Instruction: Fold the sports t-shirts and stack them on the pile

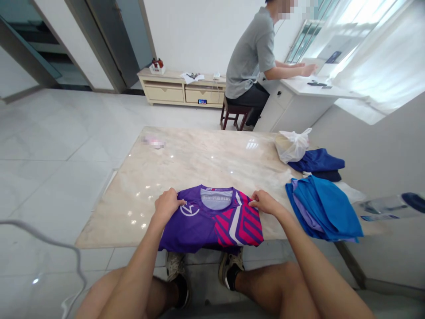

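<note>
The left hand [168,204] and right hand [264,202] rest on the shoulders of a purple jersey [212,221], though any pinch is unclear. It lies flat at the counter's [199,164] near edge, lower part overhanging; blue clothes [322,210] are piled right.

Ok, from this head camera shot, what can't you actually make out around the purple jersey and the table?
Head view, the only one:
Print inside the collar of the purple jersey: blurred, too small to read.
Pink item on the marble table: blurred, its kind unclear.
Contents of the white plastic bag: hidden by the bag.
Lower layers of the blue garment pile: hidden by the top layers.
Dark blue object: cut off by the right edge.
</note>
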Available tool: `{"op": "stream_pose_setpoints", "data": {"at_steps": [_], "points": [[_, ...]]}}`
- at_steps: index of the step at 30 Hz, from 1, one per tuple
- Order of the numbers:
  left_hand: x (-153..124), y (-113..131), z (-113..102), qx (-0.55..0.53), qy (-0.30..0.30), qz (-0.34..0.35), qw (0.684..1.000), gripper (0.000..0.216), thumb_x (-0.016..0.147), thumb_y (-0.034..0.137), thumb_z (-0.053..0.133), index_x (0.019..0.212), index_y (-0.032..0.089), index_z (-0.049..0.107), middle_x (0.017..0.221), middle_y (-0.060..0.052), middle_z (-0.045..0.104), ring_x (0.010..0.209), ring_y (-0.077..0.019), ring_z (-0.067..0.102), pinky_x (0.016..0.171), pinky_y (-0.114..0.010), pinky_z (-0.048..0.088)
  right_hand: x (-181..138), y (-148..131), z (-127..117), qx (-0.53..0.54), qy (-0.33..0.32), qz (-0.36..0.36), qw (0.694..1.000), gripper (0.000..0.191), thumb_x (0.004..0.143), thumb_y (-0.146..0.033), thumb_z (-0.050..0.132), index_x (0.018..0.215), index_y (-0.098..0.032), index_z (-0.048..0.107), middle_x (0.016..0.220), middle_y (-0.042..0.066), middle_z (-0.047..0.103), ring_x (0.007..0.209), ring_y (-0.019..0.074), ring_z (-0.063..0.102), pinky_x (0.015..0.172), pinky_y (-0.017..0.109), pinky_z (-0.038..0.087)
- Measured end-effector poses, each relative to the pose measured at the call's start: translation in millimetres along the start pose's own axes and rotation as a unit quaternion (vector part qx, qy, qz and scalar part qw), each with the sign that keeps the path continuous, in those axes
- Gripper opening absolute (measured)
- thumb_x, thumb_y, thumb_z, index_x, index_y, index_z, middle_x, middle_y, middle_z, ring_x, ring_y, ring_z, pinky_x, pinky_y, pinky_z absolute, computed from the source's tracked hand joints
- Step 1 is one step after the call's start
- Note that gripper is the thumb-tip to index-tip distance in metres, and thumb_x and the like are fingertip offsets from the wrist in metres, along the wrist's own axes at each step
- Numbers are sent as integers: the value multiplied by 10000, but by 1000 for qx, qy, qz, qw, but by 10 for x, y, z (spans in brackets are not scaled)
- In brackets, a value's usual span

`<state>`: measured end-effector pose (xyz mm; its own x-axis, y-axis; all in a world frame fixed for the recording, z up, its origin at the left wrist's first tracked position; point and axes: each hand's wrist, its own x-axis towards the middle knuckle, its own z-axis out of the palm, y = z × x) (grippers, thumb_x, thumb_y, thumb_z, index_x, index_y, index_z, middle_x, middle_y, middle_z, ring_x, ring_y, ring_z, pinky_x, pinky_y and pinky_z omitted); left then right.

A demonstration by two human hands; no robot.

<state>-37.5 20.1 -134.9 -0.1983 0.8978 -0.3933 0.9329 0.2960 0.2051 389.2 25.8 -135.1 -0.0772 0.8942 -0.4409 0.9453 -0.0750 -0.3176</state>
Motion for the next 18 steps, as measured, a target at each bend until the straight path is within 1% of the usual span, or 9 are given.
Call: {"op": "stream_pose_setpoints", "data": {"at_steps": [1,3,6,8,11,13,16,18], "points": [[-16,49,-23,15,4,-2,1000,405,885,486,839,1164,216,725,1288,-172,797,1197,-363,767,864,-369,560,6,-32,-17,-6,-7,-4,1000,92,907,-231,797,878,-153,757,885,61,766,829,174,698,708,240,436],[-66,149,-58,24,5,-2,1000,348,892,445,830,1146,216,764,1297,-184,798,1230,-385,756,883,-384,562,8,-104,-44,-17,-8,-8,1000,89,918,-204,792,850,-157,758,891,65,782,832,171,705,710,234,437],[-186,245,-67,19,7,1,1000,242,926,372,791,1104,207,792,1281,-194,805,1246,-389,753,906,-388,563,-41,-193,-67,-24,13,-19,999,52,934,-199,781,904,-156,780,962,80,805,886,182,723,738,233,451],[-294,257,-47,21,18,4,1000,220,967,351,737,1114,195,786,1296,-208,798,1262,-390,747,928,-398,562,-115,-218,-82,-20,30,-29,999,54,942,-205,779,955,-154,792,1011,85,814,940,190,734,778,233,464],[-478,232,-4,28,32,11,999,249,1019,349,657,1182,187,751,1312,-218,790,1268,-374,747,946,-399,559,-269,-202,-113,-6,56,-36,998,62,932,-185,784,979,-148,800,1031,89,818,973,193,741,807,233,473],[-597,213,20,29,40,11,999,305,1040,353,619,1271,174,705,1316,-227,785,1262,-357,752,942,-389,560,-377,-186,-128,4,72,-35,997,64,931,-179,785,983,-146,803,1013,87,818,957,191,744,804,233,477],[-746,186,43,25,39,3,999,424,1040,337,607,1396,107,620,1305,-272,775,1243,-347,762,915,-367,559,-503,-230,-98,13,94,-28,995,85,946,-193,779,1007,-140,803,1008,96,818,954,194,752,802,233,480],[-822,144,53,18,23,3,1000,430,1016,337,638,1367,90,639,1253,-270,791,1193,-338,778,881,-344,557,-555,-323,-21,16,109,-20,994,108,963,-196,762,1039,-128,797,1042,122,818,975,202,756,803,233,481]]}}
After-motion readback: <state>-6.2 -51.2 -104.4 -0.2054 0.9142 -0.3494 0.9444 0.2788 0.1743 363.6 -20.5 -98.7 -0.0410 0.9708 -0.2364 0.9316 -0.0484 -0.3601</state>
